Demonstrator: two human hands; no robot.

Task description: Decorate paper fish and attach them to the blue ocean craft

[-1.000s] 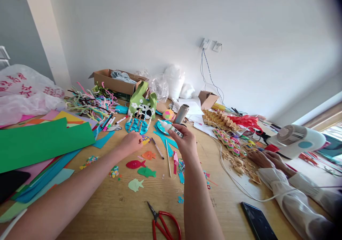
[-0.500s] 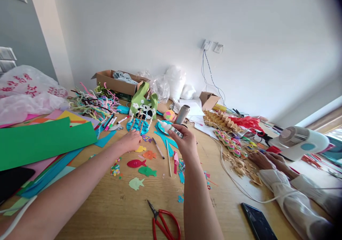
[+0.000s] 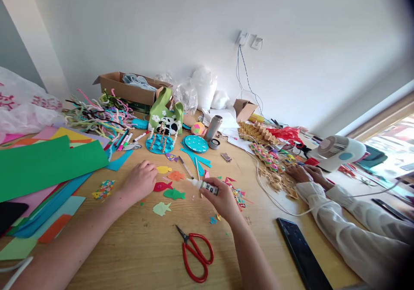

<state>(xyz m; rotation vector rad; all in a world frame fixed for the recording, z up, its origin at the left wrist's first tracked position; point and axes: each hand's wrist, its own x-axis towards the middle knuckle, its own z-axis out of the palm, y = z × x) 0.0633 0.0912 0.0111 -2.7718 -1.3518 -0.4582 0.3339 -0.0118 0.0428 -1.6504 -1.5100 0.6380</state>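
My right hand [image 3: 223, 196] is closed around a small white glue bottle [image 3: 209, 188], its nozzle pointing left above the table. Beside the paper fish, my left hand [image 3: 139, 180] has its fingers curled downward; whatever they may hold is hidden. Closest to its fingertips are a yellow paper fish [image 3: 164, 169] and a red paper fish [image 3: 162, 187]. An orange fish [image 3: 176, 176], a green fish [image 3: 174, 194] and a pale green fish [image 3: 161, 209] lie around them. Behind stand a blue disc with braided posts [image 3: 159, 144] and a blue dotted disc [image 3: 195, 144].
Red-handled scissors [image 3: 198, 255] lie in front, with a phone [image 3: 302, 253] to their right. Green paper sheets [image 3: 54, 165] cover the left side. A flask [image 3: 213, 128] stands behind. On the right, another person's hands [image 3: 300, 173] rest near a white fan [image 3: 339, 152].
My left hand has drawn back from the braided blue disc toward the fish. The glue bottle, in my right hand, has come down and nearer, uncovering the dotted disc. The view has shifted.
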